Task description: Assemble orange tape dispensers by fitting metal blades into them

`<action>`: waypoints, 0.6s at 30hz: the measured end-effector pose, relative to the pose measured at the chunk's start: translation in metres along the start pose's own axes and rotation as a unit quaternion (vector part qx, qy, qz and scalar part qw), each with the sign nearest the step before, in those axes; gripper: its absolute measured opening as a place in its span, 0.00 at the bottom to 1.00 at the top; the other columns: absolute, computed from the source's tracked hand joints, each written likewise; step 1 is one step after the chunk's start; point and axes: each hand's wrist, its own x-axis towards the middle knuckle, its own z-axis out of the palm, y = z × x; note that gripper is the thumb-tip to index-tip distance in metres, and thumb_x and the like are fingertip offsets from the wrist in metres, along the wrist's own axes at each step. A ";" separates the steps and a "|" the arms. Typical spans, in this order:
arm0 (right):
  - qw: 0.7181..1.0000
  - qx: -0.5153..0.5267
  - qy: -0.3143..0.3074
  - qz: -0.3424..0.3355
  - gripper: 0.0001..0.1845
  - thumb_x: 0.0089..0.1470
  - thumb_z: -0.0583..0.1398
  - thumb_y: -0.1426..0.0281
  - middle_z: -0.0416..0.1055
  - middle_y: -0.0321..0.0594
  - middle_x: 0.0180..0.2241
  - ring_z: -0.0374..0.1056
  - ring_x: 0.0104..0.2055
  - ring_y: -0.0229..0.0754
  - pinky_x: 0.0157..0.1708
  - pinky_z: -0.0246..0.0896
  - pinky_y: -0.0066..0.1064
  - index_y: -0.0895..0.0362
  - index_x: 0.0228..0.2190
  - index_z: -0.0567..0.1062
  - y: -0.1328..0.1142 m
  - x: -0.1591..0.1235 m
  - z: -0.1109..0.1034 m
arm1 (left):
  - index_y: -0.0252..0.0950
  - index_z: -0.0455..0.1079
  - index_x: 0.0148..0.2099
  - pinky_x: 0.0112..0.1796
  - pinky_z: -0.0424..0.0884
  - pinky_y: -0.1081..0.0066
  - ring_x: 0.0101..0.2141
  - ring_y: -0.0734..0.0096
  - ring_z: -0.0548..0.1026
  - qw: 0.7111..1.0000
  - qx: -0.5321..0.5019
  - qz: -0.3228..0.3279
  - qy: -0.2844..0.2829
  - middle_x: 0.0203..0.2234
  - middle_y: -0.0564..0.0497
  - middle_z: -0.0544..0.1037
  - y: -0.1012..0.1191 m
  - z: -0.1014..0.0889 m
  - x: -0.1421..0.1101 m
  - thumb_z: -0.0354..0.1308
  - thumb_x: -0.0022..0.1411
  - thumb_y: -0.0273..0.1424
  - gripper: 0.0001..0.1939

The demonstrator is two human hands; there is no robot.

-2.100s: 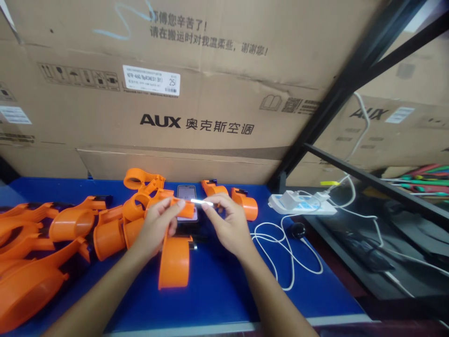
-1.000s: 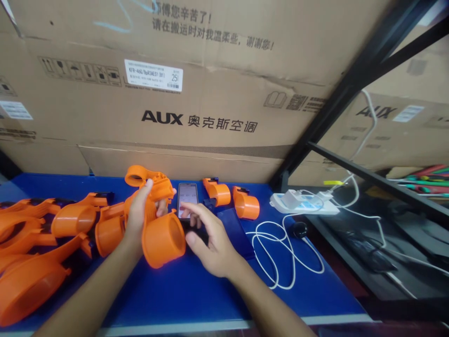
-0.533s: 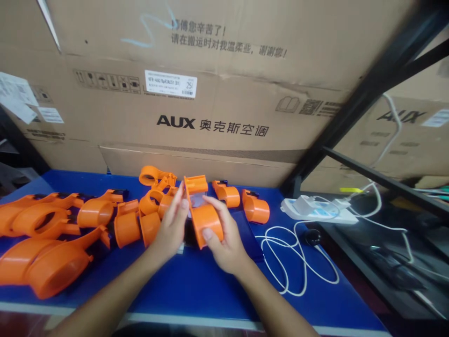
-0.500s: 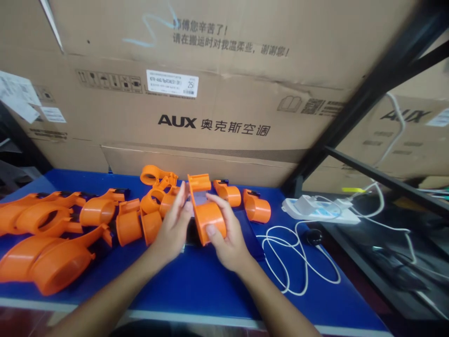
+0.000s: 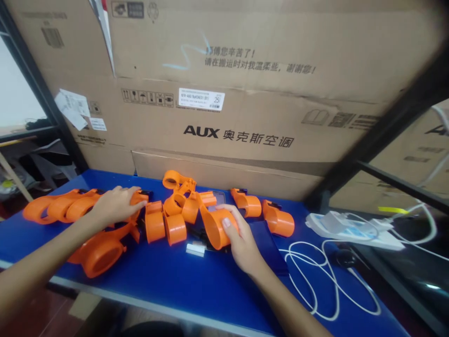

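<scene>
My right hand [image 5: 242, 238] is closed around the ring of an orange plastic tape dispenser [image 5: 220, 229], its thumb pressed on the outer face. The dispenser's straight end points up and away to the left. My left hand [image 5: 117, 203] reaches over the group on the left, finger and thumb apart around the end of another orange dispenser [image 5: 138, 199]. That one is mostly hidden under the hand, and I see no firm grip. Between my hands stand several more dispensers, among them one with its ring facing me [image 5: 176, 229]. A small white block [image 5: 195, 249] lies in front.
A blue tabletop [image 5: 154, 285] carries everything. Large cardboard boxes [image 5: 238, 112] stand behind it. Two orange dispensers [image 5: 278, 221] sit to the right, near a white power strip [image 5: 354, 229] and a looped white cable [image 5: 336, 299]. A black shelf post [image 5: 379, 126] slants at the right.
My left hand has left the dispenser in my right hand and gone left to the others. The view has turned left. The white block has come into sight.
</scene>
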 end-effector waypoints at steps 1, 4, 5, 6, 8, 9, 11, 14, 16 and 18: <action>1.000 0.008 -0.001 0.001 0.20 0.68 0.53 0.52 0.77 0.40 0.46 0.73 0.46 0.48 0.46 0.68 0.37 0.52 0.50 0.72 -0.003 0.006 0.004 | 0.39 0.71 0.63 0.49 0.70 0.51 0.51 0.38 0.77 1.000 -0.012 0.001 -0.013 0.51 0.35 0.81 0.000 0.004 0.000 0.52 0.65 0.51 0.32; 0.999 0.040 -0.028 -0.014 0.20 0.69 0.54 0.53 0.75 0.41 0.51 0.71 0.54 0.48 0.55 0.65 0.39 0.52 0.51 0.72 -0.014 0.036 0.018 | 0.43 0.73 0.61 0.44 0.72 0.57 0.48 0.43 0.80 0.998 -0.060 0.011 -0.002 0.50 0.41 0.83 0.005 0.006 -0.001 0.53 0.64 0.44 0.26; 0.998 0.045 -0.045 -0.020 0.20 0.69 0.54 0.53 0.76 0.41 0.51 0.71 0.54 0.48 0.55 0.64 0.39 0.52 0.51 0.73 -0.018 0.048 0.024 | 0.43 0.73 0.60 0.44 0.73 0.58 0.47 0.44 0.81 0.997 -0.071 0.012 0.012 0.49 0.43 0.83 0.007 0.004 0.000 0.54 0.64 0.42 0.25; 0.997 0.041 -0.069 -0.024 0.20 0.69 0.54 0.53 0.76 0.41 0.51 0.71 0.54 0.47 0.56 0.64 0.39 0.52 0.51 0.73 -0.022 0.061 0.030 | 0.44 0.74 0.59 0.43 0.73 0.59 0.47 0.44 0.81 0.996 -0.078 0.011 0.028 0.49 0.44 0.84 0.008 0.000 0.001 0.55 0.63 0.41 0.24; 0.993 0.024 -0.108 -0.039 0.20 0.68 0.54 0.52 0.76 0.40 0.50 0.70 0.55 0.47 0.57 0.62 0.39 0.52 0.49 0.74 -0.026 0.090 0.045 | 0.45 0.75 0.56 0.44 0.73 0.60 0.47 0.45 0.81 0.994 -0.090 0.005 0.058 0.48 0.47 0.84 0.007 -0.010 0.003 0.56 0.62 0.41 0.22; 0.991 0.012 -0.124 -0.041 0.21 0.68 0.54 0.51 0.76 0.41 0.49 0.71 0.54 0.46 0.57 0.62 0.39 0.52 0.47 0.75 -0.027 0.104 0.053 | 0.45 0.76 0.56 0.45 0.73 0.59 0.47 0.45 0.81 0.993 -0.096 -0.002 0.074 0.47 0.47 0.85 0.005 -0.017 0.004 0.57 0.62 0.42 0.22; 0.988 -0.022 -0.144 -0.041 0.22 0.68 0.52 0.49 0.77 0.41 0.45 0.71 0.50 0.46 0.53 0.63 0.38 0.53 0.42 0.75 -0.026 0.131 0.070 | 0.44 0.76 0.55 0.47 0.73 0.60 0.47 0.47 0.82 0.986 -0.114 -0.016 0.118 0.46 0.48 0.85 0.001 -0.031 0.004 0.58 0.61 0.44 0.21; 0.981 -0.101 -0.161 -0.027 0.27 0.69 0.48 0.47 0.72 0.37 0.33 0.68 0.38 0.43 0.41 0.64 0.34 0.54 0.31 0.70 -0.018 0.162 0.097 | 0.42 0.77 0.52 0.50 0.73 0.61 0.46 0.53 0.82 0.964 -0.162 -0.021 0.210 0.43 0.50 0.85 -0.003 -0.053 -0.002 0.60 0.62 0.43 0.19; 0.978 -0.120 -0.168 -0.022 0.28 0.69 0.47 0.48 0.69 0.35 0.28 0.65 0.33 0.41 0.37 0.62 0.32 0.54 0.27 0.67 -0.010 0.173 0.112 | 0.40 0.78 0.49 0.52 0.73 0.62 0.46 0.59 0.82 0.945 -0.190 -0.014 0.264 0.41 0.53 0.85 -0.002 -0.064 -0.008 0.61 0.62 0.42 0.16; 0.976 -0.130 -0.173 -0.020 0.29 0.70 0.47 0.48 0.67 0.34 0.25 0.64 0.30 0.39 0.36 0.60 0.31 0.54 0.25 0.66 -0.003 0.177 0.123 | 0.39 0.78 0.46 0.53 0.72 0.63 0.45 0.62 0.81 0.930 -0.202 -0.012 0.308 0.41 0.56 0.84 0.001 -0.072 -0.013 0.61 0.63 0.42 0.15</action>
